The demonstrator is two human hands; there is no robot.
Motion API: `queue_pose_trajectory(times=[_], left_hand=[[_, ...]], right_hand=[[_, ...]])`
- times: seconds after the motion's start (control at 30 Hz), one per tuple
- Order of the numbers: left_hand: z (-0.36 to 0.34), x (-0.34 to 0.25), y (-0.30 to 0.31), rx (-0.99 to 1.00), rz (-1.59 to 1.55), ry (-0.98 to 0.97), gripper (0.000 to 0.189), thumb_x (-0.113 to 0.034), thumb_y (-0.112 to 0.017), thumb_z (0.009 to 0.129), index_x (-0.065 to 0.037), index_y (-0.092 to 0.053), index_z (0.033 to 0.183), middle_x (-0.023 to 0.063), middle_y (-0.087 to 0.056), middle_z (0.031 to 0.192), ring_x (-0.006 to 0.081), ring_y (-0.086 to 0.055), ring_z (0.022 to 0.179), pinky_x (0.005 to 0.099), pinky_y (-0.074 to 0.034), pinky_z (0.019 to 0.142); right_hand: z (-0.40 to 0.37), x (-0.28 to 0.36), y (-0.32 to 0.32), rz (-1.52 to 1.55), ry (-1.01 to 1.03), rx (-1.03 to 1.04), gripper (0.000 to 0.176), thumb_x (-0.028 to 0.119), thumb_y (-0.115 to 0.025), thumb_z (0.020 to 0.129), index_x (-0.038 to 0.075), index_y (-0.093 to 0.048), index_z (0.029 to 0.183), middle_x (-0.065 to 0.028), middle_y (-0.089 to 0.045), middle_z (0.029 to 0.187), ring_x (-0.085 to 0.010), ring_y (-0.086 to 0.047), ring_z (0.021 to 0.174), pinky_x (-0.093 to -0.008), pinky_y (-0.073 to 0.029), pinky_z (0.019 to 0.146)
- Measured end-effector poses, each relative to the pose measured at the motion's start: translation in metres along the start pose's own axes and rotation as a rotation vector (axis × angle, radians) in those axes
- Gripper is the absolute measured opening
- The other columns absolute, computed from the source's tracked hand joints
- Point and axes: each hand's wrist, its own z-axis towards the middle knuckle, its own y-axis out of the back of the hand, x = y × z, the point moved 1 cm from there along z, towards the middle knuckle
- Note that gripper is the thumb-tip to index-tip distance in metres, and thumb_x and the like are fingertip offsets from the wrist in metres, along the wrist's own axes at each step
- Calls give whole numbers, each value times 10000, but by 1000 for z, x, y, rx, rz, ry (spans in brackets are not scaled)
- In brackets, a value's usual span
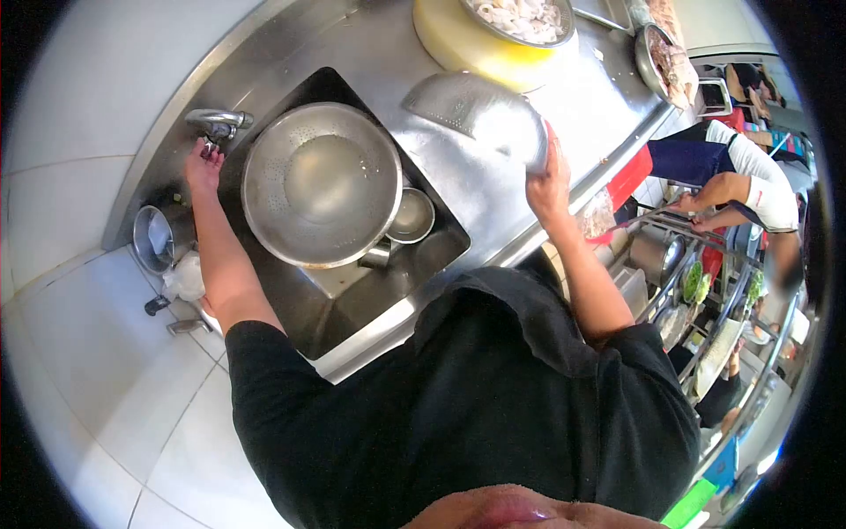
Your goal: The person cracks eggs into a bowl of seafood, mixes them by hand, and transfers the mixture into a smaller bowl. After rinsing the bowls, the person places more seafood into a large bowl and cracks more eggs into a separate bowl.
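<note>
My left hand [204,169] is closed round the handle of the chrome tap [220,117] at the sink's left edge. In my right hand [551,187] is a metal colander [480,115], gripped by its rim and tilted over the steel counter. A large perforated metal bowl [264,189] sits in the dark sink [352,309], its bottom cloudy and pale. Tucked beside it in the sink are a small round metal bowl [412,216] and a short metal cup [377,254].
On a thick yellow round block [441,35] stands a bowl of pale cut pieces [529,18]. A metal bowl of brownish food [665,62] lies farther right. Left of the sink is a metal pot [159,238]. Another person [749,167] bends over racks at right.
</note>
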Motion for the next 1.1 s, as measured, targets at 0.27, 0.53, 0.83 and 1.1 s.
queue_pose_trajectory(times=[0.27,0.53,0.83,1.1], left_hand=[[-13,-15,-18,-55,71,110,198,-365,-662,870,-181,-596,839,6,-546,714,128,-544,611,331,-511,641],[-4,-11,-7,34,35,77,128,-254,-666,871,-149,-602,907,21,-545,798,180,-542,679,397,-509,772],[-17,-9,-22,-108,50,48,189,-284,-639,905,-113,-562,884,32,-530,817,152,-521,623,401,-536,738],[-17,-11,-19,-31,0,51,176,-263,-629,910,-100,-566,888,40,-541,839,168,-537,691,407,-532,728]], right_hand=[[28,18,-35,160,159,239,642,-56,-504,756,79,-414,1377,-233,-485,1275,-416,-546,1074,-437,-491,864],[-7,78,-160,1219,-1136,813,321,41,-497,859,-170,-506,1101,-232,-628,969,-349,-671,783,-417,-616,650],[-19,87,-251,805,-1068,1153,174,63,-558,834,-69,-599,940,-189,-636,868,-286,-682,731,-401,-588,641],[46,144,-329,77,245,837,232,106,-521,828,4,-674,970,-190,-681,885,-356,-669,829,-445,-556,720]])
